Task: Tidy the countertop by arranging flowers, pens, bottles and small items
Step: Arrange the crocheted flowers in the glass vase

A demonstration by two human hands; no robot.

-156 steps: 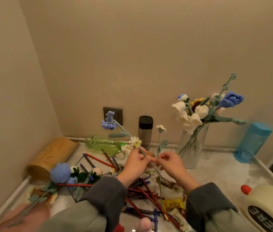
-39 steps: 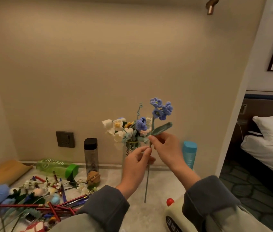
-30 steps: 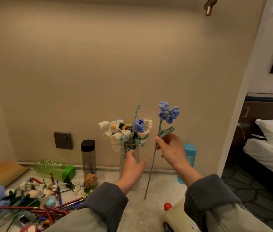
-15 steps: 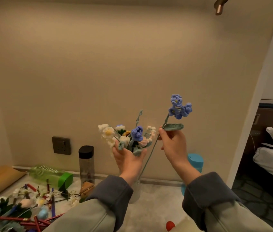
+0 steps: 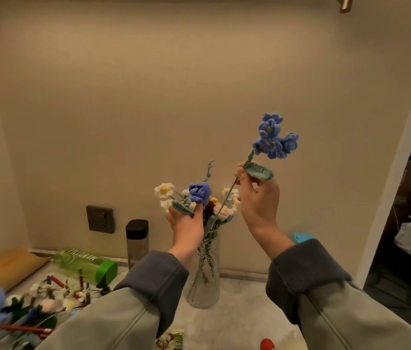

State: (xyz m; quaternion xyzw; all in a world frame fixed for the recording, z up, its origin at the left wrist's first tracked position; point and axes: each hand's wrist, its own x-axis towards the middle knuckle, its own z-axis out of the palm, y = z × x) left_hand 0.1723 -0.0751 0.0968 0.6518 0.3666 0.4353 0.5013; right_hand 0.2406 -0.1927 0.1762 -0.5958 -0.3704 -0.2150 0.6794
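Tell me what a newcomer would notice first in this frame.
The crocheted blue flower sprig stands out, raised high at centre right, pinched near its leaf by the right hand, its stem slanting down towards the glass vase. Next, the left hand grips the bouquet in that vase, at centre. Lower left, pens and loose flowers lie jumbled by a toppled green bottle.

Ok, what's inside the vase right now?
The vase holds knitted flowers, a white daisy and a blue rose on top, stems showing through the glass. The left hand covers their near side, so whether the stem tip of the blue sprig is in is hidden.
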